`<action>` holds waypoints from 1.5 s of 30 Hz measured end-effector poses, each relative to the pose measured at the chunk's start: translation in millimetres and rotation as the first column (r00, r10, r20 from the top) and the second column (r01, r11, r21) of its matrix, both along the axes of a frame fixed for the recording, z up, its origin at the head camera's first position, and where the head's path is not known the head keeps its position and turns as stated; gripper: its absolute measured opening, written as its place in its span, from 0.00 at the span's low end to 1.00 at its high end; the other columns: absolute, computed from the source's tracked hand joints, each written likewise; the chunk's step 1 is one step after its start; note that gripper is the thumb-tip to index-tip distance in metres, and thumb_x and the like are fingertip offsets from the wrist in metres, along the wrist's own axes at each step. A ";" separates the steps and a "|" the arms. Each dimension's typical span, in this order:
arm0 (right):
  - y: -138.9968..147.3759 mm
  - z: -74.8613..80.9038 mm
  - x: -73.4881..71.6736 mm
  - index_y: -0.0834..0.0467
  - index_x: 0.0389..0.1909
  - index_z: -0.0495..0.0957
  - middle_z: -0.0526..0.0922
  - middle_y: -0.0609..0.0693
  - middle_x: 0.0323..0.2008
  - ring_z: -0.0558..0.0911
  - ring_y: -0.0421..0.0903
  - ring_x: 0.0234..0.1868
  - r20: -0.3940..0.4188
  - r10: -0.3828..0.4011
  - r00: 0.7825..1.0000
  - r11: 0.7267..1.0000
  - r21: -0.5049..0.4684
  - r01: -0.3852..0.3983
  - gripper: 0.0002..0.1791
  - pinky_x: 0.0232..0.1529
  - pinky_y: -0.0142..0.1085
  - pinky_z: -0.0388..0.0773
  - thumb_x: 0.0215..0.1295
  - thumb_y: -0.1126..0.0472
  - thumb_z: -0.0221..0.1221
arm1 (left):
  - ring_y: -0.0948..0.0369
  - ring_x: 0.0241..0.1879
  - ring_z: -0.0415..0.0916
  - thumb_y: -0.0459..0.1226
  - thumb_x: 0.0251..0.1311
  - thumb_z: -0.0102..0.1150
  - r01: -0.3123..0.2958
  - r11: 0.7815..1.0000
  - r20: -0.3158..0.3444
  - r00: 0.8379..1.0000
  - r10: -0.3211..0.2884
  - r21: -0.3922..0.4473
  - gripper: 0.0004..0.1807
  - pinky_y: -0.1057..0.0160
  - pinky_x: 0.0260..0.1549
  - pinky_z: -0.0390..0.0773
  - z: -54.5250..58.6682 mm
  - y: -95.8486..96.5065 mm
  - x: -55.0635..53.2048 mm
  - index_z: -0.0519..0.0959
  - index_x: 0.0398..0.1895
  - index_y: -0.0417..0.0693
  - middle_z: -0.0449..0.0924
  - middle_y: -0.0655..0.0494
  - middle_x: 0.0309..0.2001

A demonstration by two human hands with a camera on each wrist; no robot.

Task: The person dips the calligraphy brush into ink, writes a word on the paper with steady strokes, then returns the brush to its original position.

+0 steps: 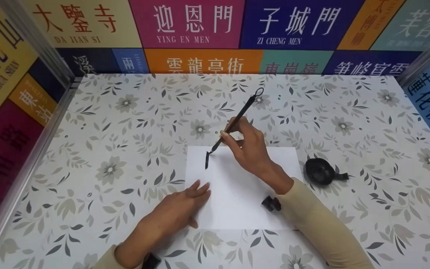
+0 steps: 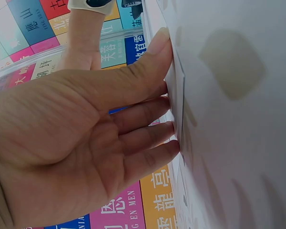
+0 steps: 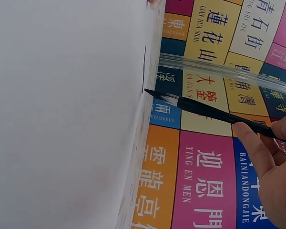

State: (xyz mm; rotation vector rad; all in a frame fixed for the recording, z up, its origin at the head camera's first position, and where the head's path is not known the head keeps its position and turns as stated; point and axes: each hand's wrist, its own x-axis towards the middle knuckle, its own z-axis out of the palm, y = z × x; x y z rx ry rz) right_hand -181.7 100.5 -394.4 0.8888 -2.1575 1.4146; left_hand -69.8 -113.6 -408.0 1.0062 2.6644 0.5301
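A white sheet of paper [image 1: 241, 201] lies on the table, with a short black ink stroke [image 1: 206, 161] near its upper left corner. My right hand [image 1: 250, 147] pinches a black writing brush [image 1: 239, 116] by its handle, which slants up to a loop at the top. In the right wrist view the dark brush tip [image 3: 153, 94] is at the end of the ink line; the bristles higher up are pale. My left hand [image 1: 177, 209] rests its fingertips on the paper's left edge. The left wrist view shows its thumb and fingers [image 2: 145, 114] extended against the sheet.
Right of the paper stands a small round black dish [image 1: 319, 171] with a short handle. A pale floral cloth [image 1: 110, 201] covers the table. Panels with coloured signs [image 1: 192, 22] rise at the back and both sides. A black device [image 1: 271, 203] sits at the right wrist.
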 end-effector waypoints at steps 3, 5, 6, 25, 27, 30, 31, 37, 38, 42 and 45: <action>-0.2 -1.0 0.0 0.64 0.45 0.70 0.79 0.55 0.38 0.83 0.48 0.43 0.002 -0.004 1.000 1.000 -0.002 0.004 0.12 0.32 0.29 0.81 0.64 0.67 0.60 | 0.49 0.68 0.57 0.40 0.39 0.71 -0.002 1.000 0.001 1.000 0.002 -0.001 0.44 0.49 0.48 0.75 0.5 0.4 0.1 0.69 0.65 0.38 0.62 0.47 0.68; -0.3 -1.5 0.1 0.64 0.45 0.70 0.79 0.55 0.38 0.83 0.48 0.43 0.008 -0.003 1.000 1.000 -0.001 0.003 0.12 0.32 0.29 0.81 0.64 0.67 0.60 | 0.49 0.68 0.57 0.40 0.39 0.71 -0.001 1.000 0.000 1.000 0.001 -0.003 0.44 0.49 0.49 0.75 0.7 0.5 0.1 0.69 0.66 0.38 0.62 0.47 0.68; -0.2 -1.6 0.1 0.64 0.45 0.70 0.78 0.55 0.38 0.83 0.47 0.43 0.008 -0.003 1.000 1.000 0.002 0.003 0.12 0.32 0.29 0.81 0.64 0.66 0.59 | 0.49 0.68 0.58 0.39 0.39 0.71 0.002 1.000 -0.006 1.000 -0.002 -0.003 0.44 0.49 0.49 0.75 0.7 0.7 0.1 0.69 0.65 0.38 0.62 0.46 0.68; 2.2 1.7 -1.1 0.65 0.42 0.69 0.78 0.52 0.34 0.82 0.43 0.37 -0.006 0.062 0.998 0.996 0.070 -0.061 0.09 0.29 0.30 0.81 0.66 0.65 0.57 | 0.47 0.67 0.59 0.39 0.37 0.73 0.027 1.000 -0.038 0.999 -0.027 -0.012 0.44 0.52 0.47 0.76 0.4 0.8 -1.2 0.70 0.64 0.37 0.64 0.44 0.67; 2.6 2.5 -0.1 0.66 0.41 0.69 0.78 0.52 0.34 0.82 0.43 0.37 -0.008 0.065 0.998 0.994 0.084 -0.065 0.09 0.28 0.28 0.80 0.66 0.66 0.57 | 0.47 0.67 0.59 0.39 0.37 0.73 0.028 1.000 -0.042 0.999 -0.029 -0.014 0.44 0.51 0.46 0.77 0.3 0.9 -1.4 0.70 0.64 0.37 0.64 0.44 0.67; 3.0 3.8 1.2 0.66 0.41 0.69 0.77 0.52 0.34 0.82 0.43 0.37 -0.005 0.064 0.998 0.993 0.103 -0.063 0.09 0.27 0.27 0.79 0.66 0.65 0.57 | 0.47 0.67 0.59 0.39 0.37 0.74 0.031 0.999 -0.049 0.998 -0.031 -0.013 0.44 0.52 0.45 0.77 0.1 1.0 -1.6 0.70 0.64 0.37 0.64 0.44 0.67; 3.3 4.0 1.5 0.66 0.41 0.69 0.77 0.52 0.33 0.82 0.43 0.37 -0.003 0.065 0.998 0.992 0.109 -0.065 0.09 0.27 0.26 0.79 0.66 0.65 0.57 | 0.47 0.67 0.59 0.39 0.38 0.74 0.031 0.999 -0.050 0.998 -0.032 -0.013 0.44 0.52 0.44 0.77 0.0 1.0 -1.6 0.70 0.64 0.37 0.64 0.44 0.67; 3.8 5.7 3.6 0.65 0.40 0.69 0.76 0.52 0.32 0.81 0.42 0.36 0.002 0.080 0.997 0.986 0.149 -0.080 0.08 0.26 0.30 0.80 0.67 0.65 0.57 | 0.48 0.68 0.58 0.39 0.39 0.73 0.018 1.000 -0.014 1.000 -0.018 -0.015 0.44 0.51 0.48 0.76 1.2 0.9 -1.0 0.69 0.65 0.37 0.62 0.45 0.68; 3.9 6.2 3.9 0.65 0.40 0.69 0.76 0.52 0.32 0.81 0.42 0.36 0.000 0.084 0.996 0.984 0.155 -0.083 0.08 0.25 0.30 0.80 0.67 0.65 0.56 | 0.48 0.68 0.57 0.39 0.39 0.73 0.013 1.000 -0.004 1.000 -0.013 -0.016 0.44 0.50 0.49 0.75 1.5 1.0 -0.8 0.69 0.65 0.38 0.62 0.46 0.68; 4.0 7.7 5.2 0.66 0.40 0.69 0.77 0.53 0.32 0.82 0.43 0.36 -0.004 0.094 0.996 0.981 0.173 -0.092 0.08 0.25 0.29 0.80 0.67 0.65 0.57 | 0.50 0.69 0.55 0.39 0.40 0.72 -0.006 1.000 0.034 0.999 0.007 -0.027 0.45 0.49 0.52 0.73 2.6 1.3 0.1 0.67 0.66 0.39 0.59 0.48 0.70; 3.8 8.7 5.7 0.66 0.40 0.69 0.77 0.53 0.31 0.82 0.43 0.36 -0.009 0.097 0.995 0.979 0.181 -0.094 0.08 0.25 0.28 0.79 0.66 0.65 0.57 | 0.51 0.69 0.54 0.39 0.40 0.72 -0.009 0.999 0.039 0.999 0.010 -0.031 0.45 0.49 0.53 0.72 2.6 1.3 0.3 0.67 0.67 0.39 0.59 0.48 0.70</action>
